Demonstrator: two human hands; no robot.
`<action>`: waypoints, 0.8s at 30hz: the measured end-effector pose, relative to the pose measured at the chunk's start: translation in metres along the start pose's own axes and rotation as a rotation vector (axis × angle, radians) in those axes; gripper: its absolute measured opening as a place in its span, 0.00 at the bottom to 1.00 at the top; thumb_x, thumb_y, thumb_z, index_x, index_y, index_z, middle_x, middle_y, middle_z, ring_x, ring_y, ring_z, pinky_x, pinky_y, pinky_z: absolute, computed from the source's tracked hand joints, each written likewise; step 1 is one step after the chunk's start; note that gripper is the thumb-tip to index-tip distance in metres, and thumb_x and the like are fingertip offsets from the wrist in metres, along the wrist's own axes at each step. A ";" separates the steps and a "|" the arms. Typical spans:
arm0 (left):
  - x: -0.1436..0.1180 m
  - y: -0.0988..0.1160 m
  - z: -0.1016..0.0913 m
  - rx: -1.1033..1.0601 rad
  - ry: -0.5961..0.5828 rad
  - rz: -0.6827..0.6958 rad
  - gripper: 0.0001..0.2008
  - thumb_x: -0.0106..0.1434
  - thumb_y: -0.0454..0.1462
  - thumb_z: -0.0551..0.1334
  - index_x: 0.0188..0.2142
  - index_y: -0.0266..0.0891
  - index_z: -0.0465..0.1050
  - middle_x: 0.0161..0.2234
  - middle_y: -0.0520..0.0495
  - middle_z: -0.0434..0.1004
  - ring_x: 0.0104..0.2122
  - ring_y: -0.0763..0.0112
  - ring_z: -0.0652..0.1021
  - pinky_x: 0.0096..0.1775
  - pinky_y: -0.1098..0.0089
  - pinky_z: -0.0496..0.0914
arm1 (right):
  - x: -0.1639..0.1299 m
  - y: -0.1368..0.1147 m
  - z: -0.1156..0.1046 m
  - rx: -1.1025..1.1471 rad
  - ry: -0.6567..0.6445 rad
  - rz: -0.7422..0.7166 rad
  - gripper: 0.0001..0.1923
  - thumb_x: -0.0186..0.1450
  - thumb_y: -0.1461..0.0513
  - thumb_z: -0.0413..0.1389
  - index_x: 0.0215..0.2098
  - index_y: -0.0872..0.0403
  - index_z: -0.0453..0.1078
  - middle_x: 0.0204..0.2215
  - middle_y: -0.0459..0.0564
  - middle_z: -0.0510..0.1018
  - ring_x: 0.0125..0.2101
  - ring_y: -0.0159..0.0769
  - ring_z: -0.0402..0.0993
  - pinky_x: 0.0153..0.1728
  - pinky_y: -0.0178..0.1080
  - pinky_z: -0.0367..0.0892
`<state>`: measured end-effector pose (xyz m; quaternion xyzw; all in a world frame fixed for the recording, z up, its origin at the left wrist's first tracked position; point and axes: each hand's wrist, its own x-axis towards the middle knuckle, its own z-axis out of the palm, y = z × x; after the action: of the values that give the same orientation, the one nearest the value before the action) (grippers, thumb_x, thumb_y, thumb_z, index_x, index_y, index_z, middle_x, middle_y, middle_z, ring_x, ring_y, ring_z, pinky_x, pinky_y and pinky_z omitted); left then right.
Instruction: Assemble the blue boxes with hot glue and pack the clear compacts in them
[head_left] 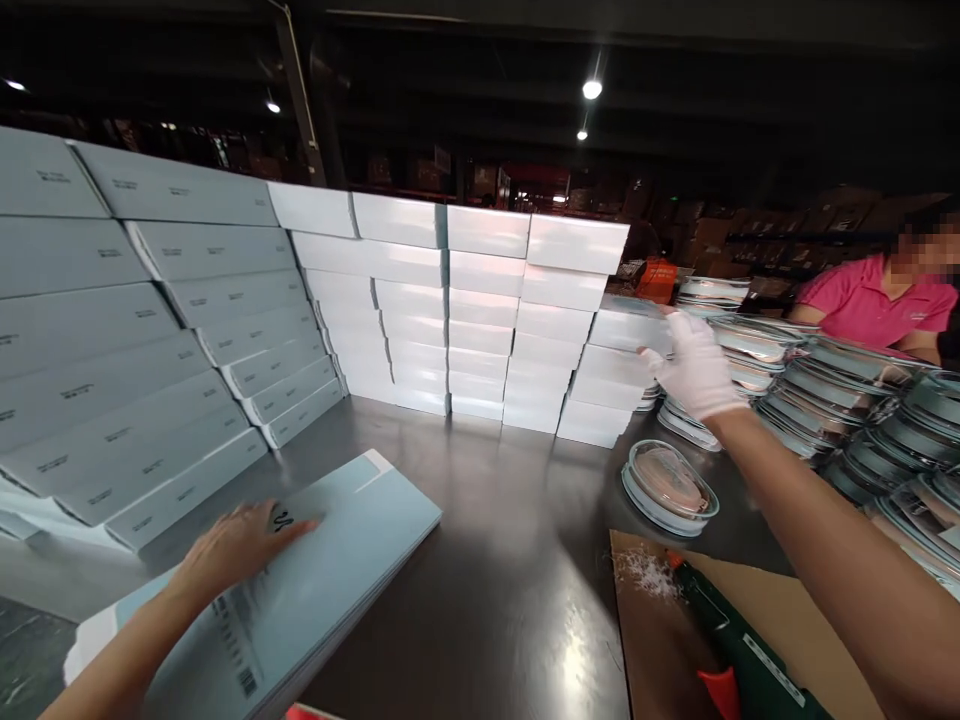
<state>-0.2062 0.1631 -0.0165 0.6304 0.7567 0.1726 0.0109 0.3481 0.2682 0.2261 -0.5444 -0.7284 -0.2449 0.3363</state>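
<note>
My bare left hand (232, 548) lies with fingers spread on a stack of flat light-blue carton sheets (360, 530) at the front left. Print and a barcode show on the top sheet. At the right end of the white box wall, my right hand (694, 365) wears a white glove. Its thumb and fingers straddle the near corner of the top white box (619, 328), which rests on others; part of the grip is blurred. Below that hand, an oval glass container with a lid (667, 487) stands on the metal table (495, 500).
White boxes (480, 270) stand stacked along the back, with printed boxes (165, 340) at left. Stacked glass containers (817, 390) fill the right, near a person in a pink shirt (862, 295). A green tool with red parts (739, 635) lies on cardboard (757, 580).
</note>
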 end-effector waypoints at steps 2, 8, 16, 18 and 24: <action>-0.004 0.005 -0.013 0.054 0.055 0.000 0.27 0.59 0.58 0.58 0.33 0.35 0.77 0.35 0.32 0.84 0.42 0.34 0.85 0.35 0.53 0.78 | -0.037 -0.023 -0.025 -0.002 0.040 -0.082 0.21 0.74 0.55 0.51 0.63 0.53 0.66 0.52 0.59 0.79 0.51 0.48 0.76 0.51 0.51 0.73; -0.067 0.061 -0.088 0.194 0.349 0.064 0.23 0.72 0.55 0.51 0.46 0.41 0.72 0.37 0.43 0.83 0.32 0.48 0.84 0.25 0.66 0.66 | -0.156 -0.135 -0.091 -0.207 0.300 -0.435 0.02 0.70 0.61 0.57 0.41 0.50 0.68 0.26 0.49 0.71 0.26 0.42 0.62 0.29 0.44 0.57; -0.150 0.129 -0.096 -0.159 0.537 0.756 0.08 0.75 0.46 0.57 0.40 0.47 0.68 0.26 0.57 0.80 0.21 0.68 0.81 0.27 0.71 0.70 | -0.252 -0.191 -0.070 0.424 -0.262 0.040 0.24 0.68 0.58 0.58 0.60 0.55 0.67 0.49 0.56 0.82 0.45 0.46 0.81 0.43 0.43 0.75; -0.156 0.131 -0.087 -0.242 0.468 0.703 0.09 0.74 0.48 0.58 0.41 0.48 0.69 0.27 0.56 0.80 0.23 0.67 0.82 0.28 0.71 0.72 | -0.259 -0.181 -0.071 0.799 -0.650 0.278 0.23 0.64 0.58 0.62 0.57 0.51 0.73 0.47 0.49 0.84 0.44 0.43 0.83 0.41 0.36 0.76; -0.183 0.154 -0.067 -0.521 0.009 0.637 0.26 0.68 0.44 0.65 0.64 0.55 0.69 0.58 0.46 0.81 0.54 0.54 0.83 0.54 0.66 0.77 | -0.246 -0.175 -0.106 0.978 -0.992 0.355 0.14 0.64 0.61 0.59 0.44 0.40 0.83 0.35 0.40 0.85 0.37 0.38 0.82 0.37 0.31 0.74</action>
<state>-0.0378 -0.0062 0.0523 0.8085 0.4548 0.3560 0.1127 0.2485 -0.0131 0.1113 -0.4887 -0.7224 0.4438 0.2058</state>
